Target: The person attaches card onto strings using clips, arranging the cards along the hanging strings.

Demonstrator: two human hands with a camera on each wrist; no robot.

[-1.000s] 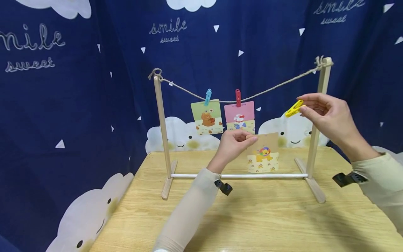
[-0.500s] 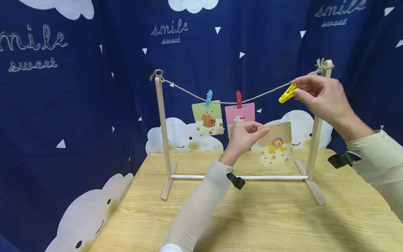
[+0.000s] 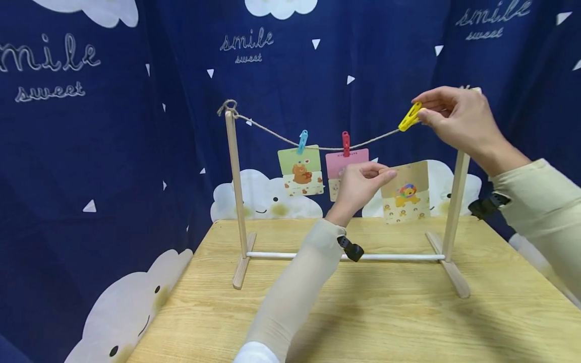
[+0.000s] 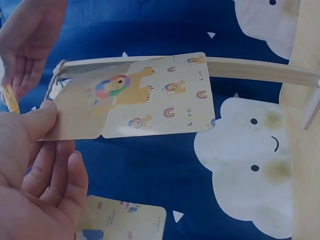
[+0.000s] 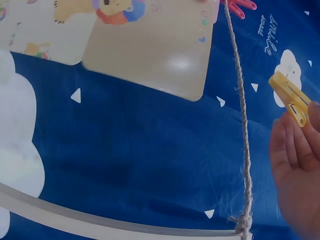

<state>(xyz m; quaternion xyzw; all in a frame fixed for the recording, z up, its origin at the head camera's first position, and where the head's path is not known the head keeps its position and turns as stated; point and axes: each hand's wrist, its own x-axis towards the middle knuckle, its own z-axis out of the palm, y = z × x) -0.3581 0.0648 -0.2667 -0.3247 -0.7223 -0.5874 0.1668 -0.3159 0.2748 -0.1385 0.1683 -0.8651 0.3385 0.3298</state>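
My left hand (image 3: 358,189) pinches the upper left corner of a tan card with a lion picture (image 3: 406,192), which hangs below the right part of the twine (image 3: 268,130). Between thumb and fingers my right hand (image 3: 465,121) holds a yellow clothespin (image 3: 410,117), whose tip overlaps the twine in the head view. In the right wrist view the clothespin (image 5: 290,95) is apart from the twine (image 5: 242,115). A blue clothespin (image 3: 302,142) holds a green bear card (image 3: 300,171) on the line; a red clothespin (image 3: 346,144) holds a pink card (image 3: 338,160), partly behind my left hand.
The twine is tied between two wooden posts (image 3: 236,181) with flat feet, joined low down by a white rod (image 3: 399,257). This frame stands on a wooden table (image 3: 199,312). Behind it hangs a dark blue curtain (image 3: 172,60) printed with clouds and triangles.
My left hand has moved up and to the right with the lion card. My right hand has risen and shifted left, bringing the yellow clothespin up to the twine's height.
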